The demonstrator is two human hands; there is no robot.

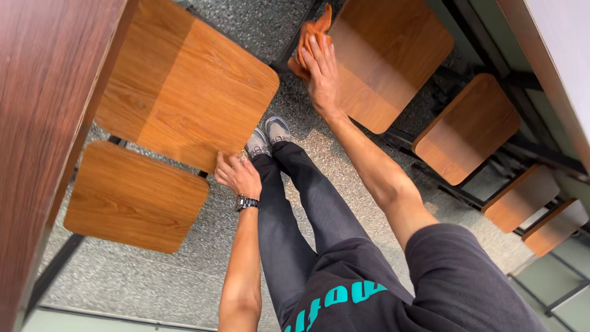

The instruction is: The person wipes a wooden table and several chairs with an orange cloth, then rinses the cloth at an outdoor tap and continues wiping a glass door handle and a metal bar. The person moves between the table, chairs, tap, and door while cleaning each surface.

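The floor under you was speckled grey, with rows of wooden seats fixed on dark metal frames to either side of the aisle. A long reddish-brown tabletop ran down the left edge of the view, and a pale one crossed the top right corner.

Your right hand was stretched out ahead of you, fingers flat and together, pressing an orange cloth against the near corner of a wooden seat. The cloth was bunched under your fingertips and hung partly over the seat's edge. The hand lay spread on the cloth rather than closed around it.

Your left hand rested at the lower corner of the large seat on your left, fingers bent loosely against its edge. Whether they gripped the edge or only touched it, I could not tell. A metal wristwatch sat on that wrist.

Your grey shoes stood between the two seats. A smaller seat lay just below the large one, and more seats ran off to the right.
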